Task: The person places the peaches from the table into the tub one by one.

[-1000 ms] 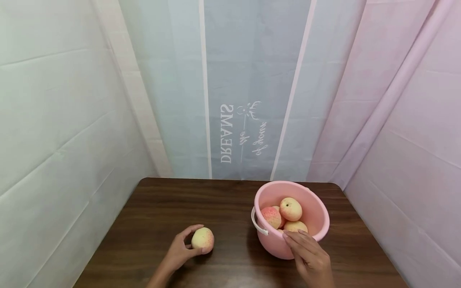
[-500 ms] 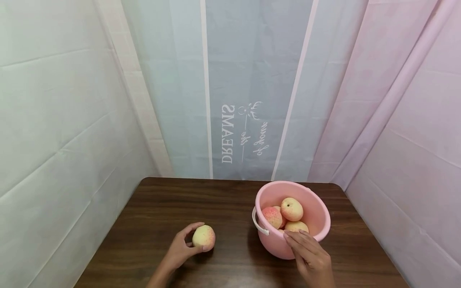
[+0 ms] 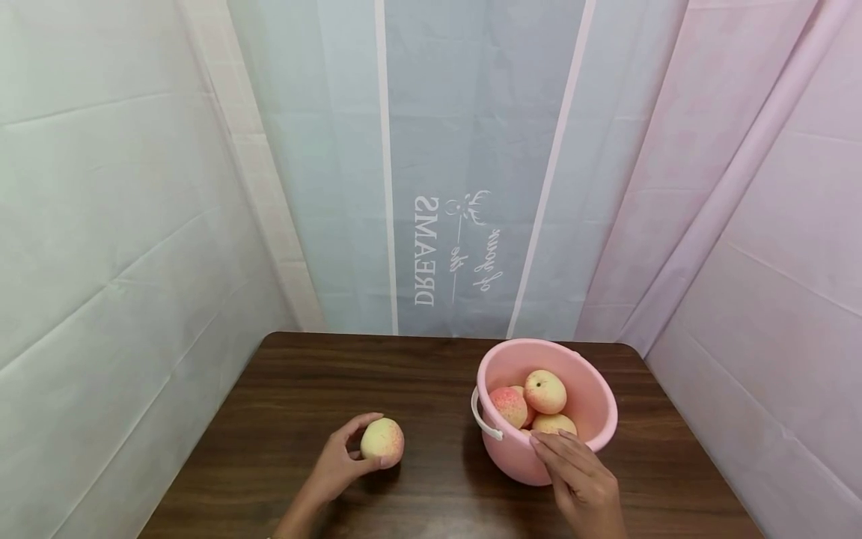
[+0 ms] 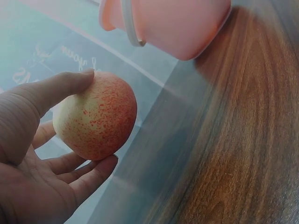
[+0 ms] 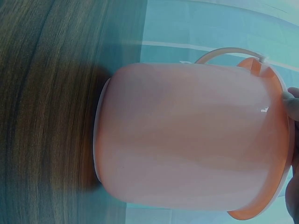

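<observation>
A yellow and pink peach (image 3: 382, 443) is held by my left hand (image 3: 337, 463), a little left of the middle of the table. In the left wrist view the thumb lies on one side of the peach (image 4: 99, 116) and fingers support the other. My right hand (image 3: 581, 479) pinches the near rim of a pink bucket (image 3: 515, 458), with fingers over the edge. Inside the bucket lie several peaches (image 3: 545, 391), partly hidden by its wall. The right wrist view shows the bucket's side (image 5: 187, 135) and its base on the table.
The dark wooden table (image 3: 323, 382) has its far edge against a grey-blue curtain (image 3: 471, 112) with white lettering. Pale cloth walls (image 3: 121, 224) stand at both sides. The bucket's white handle (image 3: 483, 419) hangs down on its left.
My left hand and its peach have shifted very slightly up and to the right in the head view. The right hand and the bucket look nearly unchanged.
</observation>
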A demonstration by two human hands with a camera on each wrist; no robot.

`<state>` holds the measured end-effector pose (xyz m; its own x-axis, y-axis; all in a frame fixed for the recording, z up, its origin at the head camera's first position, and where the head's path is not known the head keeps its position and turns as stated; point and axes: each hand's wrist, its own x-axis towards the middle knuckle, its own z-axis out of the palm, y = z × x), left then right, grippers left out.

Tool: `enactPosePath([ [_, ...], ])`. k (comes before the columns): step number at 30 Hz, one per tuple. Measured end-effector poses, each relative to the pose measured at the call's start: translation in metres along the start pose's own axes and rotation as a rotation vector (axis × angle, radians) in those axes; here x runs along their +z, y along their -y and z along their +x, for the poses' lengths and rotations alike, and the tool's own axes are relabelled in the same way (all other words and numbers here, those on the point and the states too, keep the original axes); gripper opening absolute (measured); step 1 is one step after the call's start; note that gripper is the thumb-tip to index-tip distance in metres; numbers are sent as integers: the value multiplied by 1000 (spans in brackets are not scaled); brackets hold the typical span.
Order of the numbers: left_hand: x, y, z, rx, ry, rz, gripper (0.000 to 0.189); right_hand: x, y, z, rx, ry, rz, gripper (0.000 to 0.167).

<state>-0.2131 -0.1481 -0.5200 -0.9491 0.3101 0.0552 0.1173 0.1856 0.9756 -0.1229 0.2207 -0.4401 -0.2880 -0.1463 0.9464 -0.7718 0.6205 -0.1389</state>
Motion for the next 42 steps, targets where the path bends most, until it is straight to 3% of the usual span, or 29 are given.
enactPosePath([
  [6,0,-1,0,-14,2,1,67,0,-1,0,-14,-11,2,27],
  [14,0,-7,-1,14,-2,-3,65,1,-1,-1,-8,-8,-3,27],
  [23,0,-15,0,-24,-24,-21,65,1,-1,-1,-9,-13,1,27],
  [42,4,-27,2,2,-9,-19,66,0,-2,-2,-1,-10,-7,27],
])
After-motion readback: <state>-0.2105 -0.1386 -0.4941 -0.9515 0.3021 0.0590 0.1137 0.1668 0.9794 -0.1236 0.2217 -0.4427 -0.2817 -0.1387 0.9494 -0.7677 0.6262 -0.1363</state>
